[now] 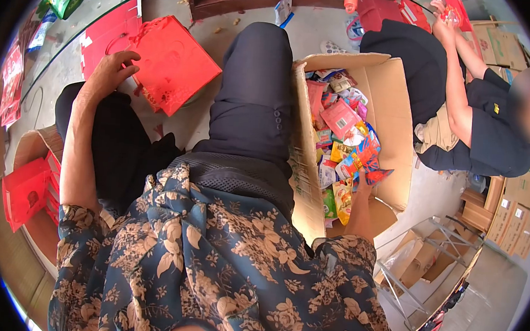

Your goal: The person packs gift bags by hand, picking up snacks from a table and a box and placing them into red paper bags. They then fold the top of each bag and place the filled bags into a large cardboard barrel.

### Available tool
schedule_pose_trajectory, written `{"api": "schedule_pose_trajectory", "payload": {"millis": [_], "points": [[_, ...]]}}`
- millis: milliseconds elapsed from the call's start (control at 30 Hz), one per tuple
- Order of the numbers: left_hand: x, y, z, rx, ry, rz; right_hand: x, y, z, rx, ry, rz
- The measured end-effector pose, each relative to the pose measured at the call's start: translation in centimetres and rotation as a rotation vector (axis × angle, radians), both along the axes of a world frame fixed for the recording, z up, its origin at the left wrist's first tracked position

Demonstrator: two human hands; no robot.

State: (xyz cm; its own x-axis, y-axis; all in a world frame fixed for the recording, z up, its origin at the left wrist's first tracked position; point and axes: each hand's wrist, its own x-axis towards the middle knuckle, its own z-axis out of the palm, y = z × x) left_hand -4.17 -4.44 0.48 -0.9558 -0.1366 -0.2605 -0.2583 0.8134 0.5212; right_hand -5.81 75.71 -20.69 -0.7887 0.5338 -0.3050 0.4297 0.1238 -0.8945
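My left hand [113, 69] is beside a red paper gift bag [176, 67], its fingers apart and slightly bent near the bag's upper edge. I see nothing held in it. Down inside an open cardboard box [399, 113], my right hand [361, 200] is closed at a blue and red snack packet [367, 149]; the packets partly hide its fingertips. Around it lie several small packets, among them a yellow one [341, 200], a pink one [340, 118] and a green one [329, 204].
At the right, another person [495, 120] sits holding a clear-and-red item up high. Stacked red bags [30, 189] lie in a carton at the left. A glass tabletop [94, 21] curves across the upper left. Cartons [513, 220] and a metal frame [430, 257] stand at the right.
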Motion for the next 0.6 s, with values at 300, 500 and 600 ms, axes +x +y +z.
{"api": "schedule_pose_trajectory", "payload": {"millis": [300,500,600], "points": [[-0.2,-0.7,-1.4,-0.032,0.014,-0.075,-0.6,-4.9,1.8,0.074,0.085,0.019],[-0.4,0.2,-0.5,-0.015,-0.016,-0.036,-1.8,-4.9,0.9,-0.031,-0.027,-0.152],[-0.6,0.8,-0.3,-0.002,-0.033,-0.024,-2.0,-4.3,0.0,-0.032,0.071,-0.096]]}}
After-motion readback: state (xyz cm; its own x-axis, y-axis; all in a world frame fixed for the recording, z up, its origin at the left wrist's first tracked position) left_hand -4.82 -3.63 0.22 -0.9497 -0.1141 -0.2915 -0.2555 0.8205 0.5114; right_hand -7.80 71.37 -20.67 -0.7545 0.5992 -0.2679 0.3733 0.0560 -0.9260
